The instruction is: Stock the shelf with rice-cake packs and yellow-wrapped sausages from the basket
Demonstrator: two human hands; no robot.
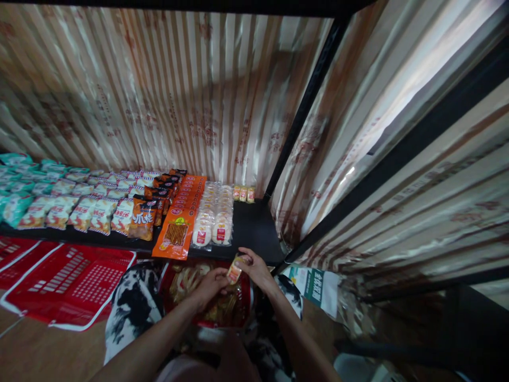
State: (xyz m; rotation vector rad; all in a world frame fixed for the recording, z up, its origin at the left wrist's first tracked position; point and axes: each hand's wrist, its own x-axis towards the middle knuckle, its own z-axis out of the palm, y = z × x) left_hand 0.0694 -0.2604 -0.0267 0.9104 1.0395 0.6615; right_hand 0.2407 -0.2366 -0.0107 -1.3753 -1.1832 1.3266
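Note:
A small yellowish snack packet [234, 272] with a red and white print is held up between my hands. My right hand [255, 269] pinches it at its upper right, thumb across the front. At its lower left, the closed fingers of my left hand [210, 286] touch the packet's edge. Below both hands is a red basket [247, 307] between my knees, filled with more wrapped snacks in yellow and pale packaging. On the black shelf [254, 233] just ahead, three similar small packets [244, 194] stand in a row at the back.
Two columns of round white cracker packs [212, 220] stand beside a long orange snack bag [178, 223]. Farther left are rows of white [83, 212] and teal bags [18, 207]. Red baskets [75, 281] lie at left. A black post [306, 101] rises at the shelf's right corner.

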